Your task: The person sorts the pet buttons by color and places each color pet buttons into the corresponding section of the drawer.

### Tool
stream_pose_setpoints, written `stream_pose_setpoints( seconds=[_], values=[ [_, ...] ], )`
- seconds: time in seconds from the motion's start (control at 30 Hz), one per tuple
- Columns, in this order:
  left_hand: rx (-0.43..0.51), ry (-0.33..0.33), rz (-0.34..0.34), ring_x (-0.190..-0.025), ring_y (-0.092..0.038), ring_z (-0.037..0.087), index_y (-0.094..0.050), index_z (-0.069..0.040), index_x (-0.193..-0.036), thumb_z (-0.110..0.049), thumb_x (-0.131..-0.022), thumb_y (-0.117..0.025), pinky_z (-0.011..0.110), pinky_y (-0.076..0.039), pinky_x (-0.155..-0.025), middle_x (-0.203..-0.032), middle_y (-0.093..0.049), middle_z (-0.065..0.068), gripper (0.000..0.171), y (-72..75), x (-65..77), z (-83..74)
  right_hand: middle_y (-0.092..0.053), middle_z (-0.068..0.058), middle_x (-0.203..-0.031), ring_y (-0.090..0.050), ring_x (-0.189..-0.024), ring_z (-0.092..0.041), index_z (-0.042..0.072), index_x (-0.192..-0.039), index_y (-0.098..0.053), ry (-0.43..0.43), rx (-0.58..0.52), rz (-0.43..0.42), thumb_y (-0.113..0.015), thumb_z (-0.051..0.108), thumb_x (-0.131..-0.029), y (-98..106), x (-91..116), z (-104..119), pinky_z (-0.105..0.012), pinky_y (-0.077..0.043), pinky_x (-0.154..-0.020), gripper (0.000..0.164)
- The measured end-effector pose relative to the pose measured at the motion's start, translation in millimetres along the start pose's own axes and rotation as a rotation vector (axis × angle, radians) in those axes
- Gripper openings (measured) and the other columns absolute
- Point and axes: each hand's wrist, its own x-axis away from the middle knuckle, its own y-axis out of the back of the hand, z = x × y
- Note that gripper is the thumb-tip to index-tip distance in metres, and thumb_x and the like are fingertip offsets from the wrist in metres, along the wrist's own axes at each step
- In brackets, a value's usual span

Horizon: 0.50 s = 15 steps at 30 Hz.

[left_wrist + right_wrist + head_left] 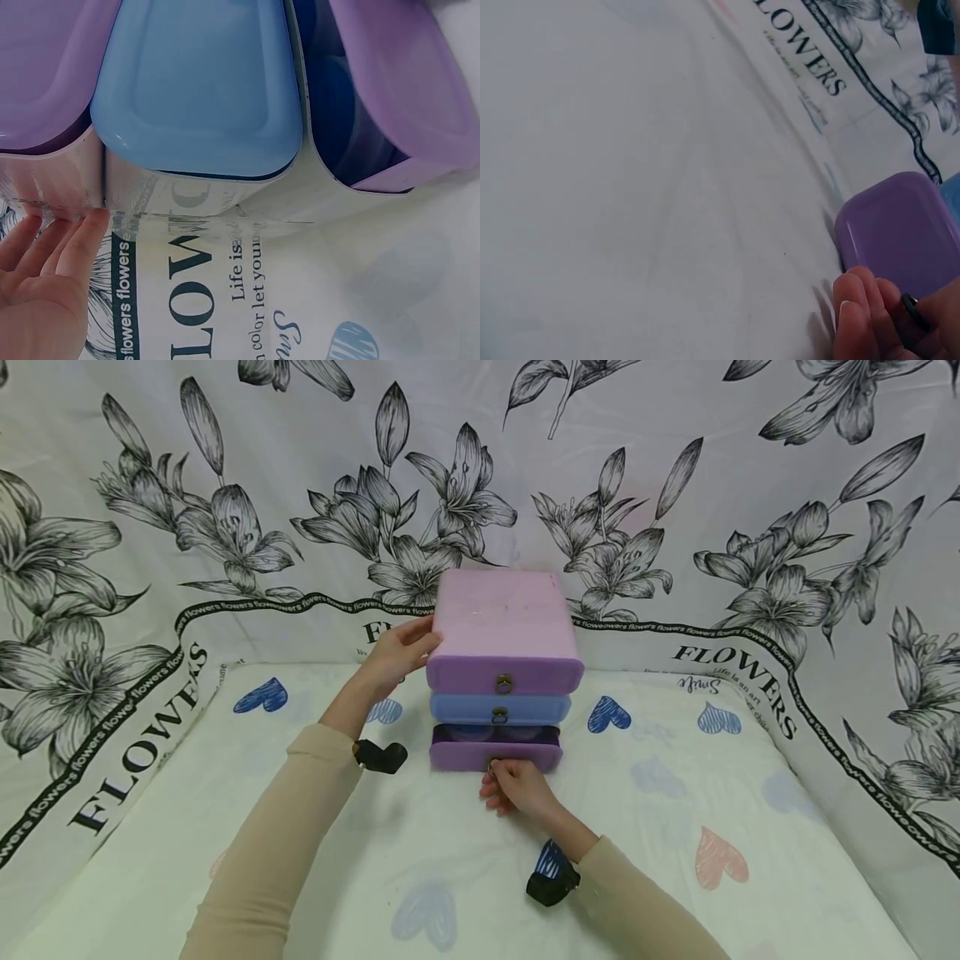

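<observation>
A small three-drawer box point(504, 614) with a pink top stands against the flowered cloth. Its top drawer point(465, 675) is purple, the middle drawer point(457, 708) is blue, and the bottom drawer point(457, 757) is purple and pulled partly out. Inside the bottom drawer something dark blue and rounded point(331, 112) shows in the left wrist view. My left hand point(401, 652) rests its extended fingertips against the box's left side, near the top. At the bottom drawer's front, my right hand point(521, 787) pinches the ring pull point(915, 311) between thumb and finger.
The box stands on a white cloth point(360, 877) printed with blue and pink hearts. Behind it rises a white cloth backdrop point(337, 435) with black lilies and a lettered black band. Black straps point(381, 757) are on both wrists.
</observation>
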Motion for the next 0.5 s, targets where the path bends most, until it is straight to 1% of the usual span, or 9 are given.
stream_pose_setpoints(
  seconds=[0.2, 0.5],
  values=[
    [-0.010, -0.003, -0.001, -0.125, -0.045, 0.016, -0.036, -0.018, -0.142, -0.031, -0.090, -0.060, 0.032, -0.045, -0.099, -0.142, -0.041, 0.002, 0.059, 0.3, -0.1, 1.3, -0.068, -0.008, -0.073, -0.062, -0.055, -0.012, -0.003, -0.091, -0.063, -0.014, -0.004, -0.018, -0.038, 0.027, -0.100, 1, -10, 0, -0.027, -0.055, -0.049, 0.041],
    [-0.015, -0.006, -0.008, -0.125, -0.045, 0.015, -0.037, -0.019, -0.142, -0.032, -0.090, -0.060, 0.032, -0.046, -0.098, -0.142, -0.042, 0.001, 0.058, 1.0, 0.0, 1.5, -0.068, -0.011, -0.073, -0.063, -0.054, -0.012, -0.006, -0.090, -0.061, 0.001, -0.017, -0.039, -0.036, 0.025, -0.101, 2, -22, 3, -0.027, -0.054, -0.047, 0.041]
  ],
)
